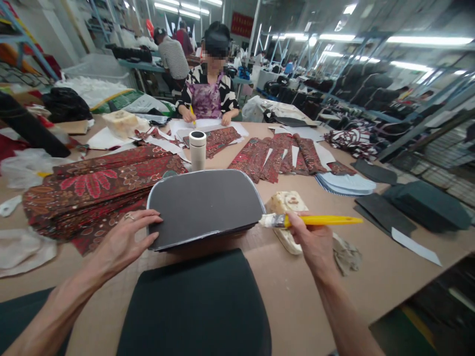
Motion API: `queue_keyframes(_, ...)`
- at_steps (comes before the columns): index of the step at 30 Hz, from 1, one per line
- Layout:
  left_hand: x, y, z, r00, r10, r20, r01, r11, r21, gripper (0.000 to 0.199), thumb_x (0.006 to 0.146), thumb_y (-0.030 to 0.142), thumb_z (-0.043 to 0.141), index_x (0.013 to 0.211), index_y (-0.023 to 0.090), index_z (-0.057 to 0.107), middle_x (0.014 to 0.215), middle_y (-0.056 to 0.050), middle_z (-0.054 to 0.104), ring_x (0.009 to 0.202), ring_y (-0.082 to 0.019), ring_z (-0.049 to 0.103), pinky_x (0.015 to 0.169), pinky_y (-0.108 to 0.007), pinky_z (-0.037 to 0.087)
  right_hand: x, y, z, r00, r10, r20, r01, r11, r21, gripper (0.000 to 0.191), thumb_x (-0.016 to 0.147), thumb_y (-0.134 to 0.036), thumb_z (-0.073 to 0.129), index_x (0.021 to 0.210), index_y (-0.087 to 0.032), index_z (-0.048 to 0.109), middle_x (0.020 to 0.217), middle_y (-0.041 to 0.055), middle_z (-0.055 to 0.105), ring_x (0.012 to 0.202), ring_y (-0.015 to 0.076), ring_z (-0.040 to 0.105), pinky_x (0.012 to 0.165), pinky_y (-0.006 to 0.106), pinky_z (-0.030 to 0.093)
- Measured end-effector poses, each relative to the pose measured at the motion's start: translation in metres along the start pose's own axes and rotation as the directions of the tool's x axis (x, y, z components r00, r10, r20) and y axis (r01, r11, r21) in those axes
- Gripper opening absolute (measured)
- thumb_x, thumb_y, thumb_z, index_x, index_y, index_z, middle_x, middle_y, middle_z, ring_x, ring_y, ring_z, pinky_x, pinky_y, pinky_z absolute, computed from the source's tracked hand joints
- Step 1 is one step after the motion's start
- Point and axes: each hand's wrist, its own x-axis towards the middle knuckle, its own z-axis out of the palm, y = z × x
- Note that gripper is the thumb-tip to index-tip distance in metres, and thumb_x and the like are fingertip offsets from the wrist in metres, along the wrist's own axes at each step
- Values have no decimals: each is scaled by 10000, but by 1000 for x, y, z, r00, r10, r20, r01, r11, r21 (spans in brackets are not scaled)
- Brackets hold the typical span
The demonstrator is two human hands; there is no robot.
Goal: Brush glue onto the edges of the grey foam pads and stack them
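Observation:
A stack of dark grey rounded panels [208,205] lies before me, its top edge rimmed with a whitish line. My left hand [129,230] rests on the left end of the stack, fingers spread and a ring on one finger. In my right hand [309,242] is a yellow-handled paintbrush [326,220]. Its white-coated bristles touch or nearly touch the stack's right front corner. Just behind the brush stands a cream, glue-smeared container [287,202], partly hidden by the brush and hand. Closer to me lies a dark green panel [200,306].
Patterned red-brown fabric pieces [107,185] are piled at left, with more fabric strips [276,155] beyond. A white tumbler [197,151] stands behind the stack. Across the table, a co-worker [208,89] holds another yellow brush. Dark panels [430,202] and a crumpled rag [346,254] lie at right.

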Motion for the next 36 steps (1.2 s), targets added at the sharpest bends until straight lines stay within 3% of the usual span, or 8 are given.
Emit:
queue_keyframes(6, 0, -1, -2, 1000, -6, 28, 5, 1000, 19, 334, 797, 461, 532, 1020, 232, 629, 1166, -77, 609, 1107, -251, 553, 1006, -423, 412, -48, -20, 78, 879, -53, 475, -55, 976, 211, 199, 743, -376, 601, 738, -178, 625, 629, -25, 581, 569, 104, 539, 538, 216, 435)
queue_keyframes(9, -1, 1, -4, 999, -6, 33, 5, 1000, 21, 340, 799, 463, 538, 1025, 224, 624, 1173, -86, 604, 1098, -253, 559, 1003, -439, 416, -40, -14, 78, 894, -69, 442, -9, 985, 171, 199, 755, -374, 589, 718, -180, 614, 622, -26, 566, 583, 109, 534, 554, 222, 431)
queue_keyframes(14, 0, 11, -9, 999, -9, 47, 7, 999, 32, 281, 816, 436, 550, 1026, 257, 606, 1173, -51, 607, 1091, -245, 561, 1003, -451, 427, 3, 6, 20, 986, -11, 164, 16, 999, -30, 296, 714, -460, 612, 677, -166, 625, 498, -35, 515, 459, 110, 459, 467, 234, 368)
queue_keyframes(18, 1, 14, -12, 998, -19, 55, 17, 999, 47, 268, 815, 415, 560, 1027, 258, 607, 1177, -42, 609, 1096, -245, 558, 1002, -445, 427, 11, 4, -3, 999, 35, -22, -37, 993, -110, 346, 681, -505, 629, 644, -162, 617, 461, -38, 489, 438, 112, 439, 455, 240, 345)
queue_keyframes(26, 1, 5, -7, 997, -41, 65, 38, 998, 50, 329, 810, 417, 508, 1029, 198, 619, 1174, -83, 599, 1119, -237, 530, 1030, -423, 368, -45, -17, 83, 903, -16, 430, -111, 956, 270, 264, 742, -437, 606, 713, -175, 624, 627, -17, 584, 572, 110, 535, 553, 222, 429)
queue_keyframes(29, 1, 6, -7, 994, -58, 91, 54, 998, 43, 323, 816, 388, 512, 1050, 187, 608, 1194, -81, 581, 1136, -219, 510, 1045, -404, 344, -28, -2, 68, 947, -10, 320, -57, 978, 199, 285, 735, -457, 607, 695, -176, 622, 616, -15, 579, 579, 120, 537, 564, 229, 427)
queue_keyframes(32, 1, 9, -9, 993, -69, 99, 66, 997, 33, 301, 826, 359, 520, 1059, 185, 600, 1208, -70, 569, 1143, -202, 500, 1051, -392, 332, 4, 16, 21, 996, 62, 62, -62, 998, -11, 366, 702, -521, 608, 603, -170, 594, 490, -21, 510, 479, 119, 472, 489, 237, 372)
queue_keyframes(36, 0, 11, -8, 995, -66, 76, 64, 998, 28, 272, 830, 351, 530, 1047, 202, 597, 1196, -40, 575, 1137, -188, 500, 1054, -395, 329, 18, 17, -12, 982, 78, -172, -98, 988, -115, 410, 670, -554, 609, 549, -164, 568, 431, -21, 457, 409, 107, 406, 416, 234, 303)
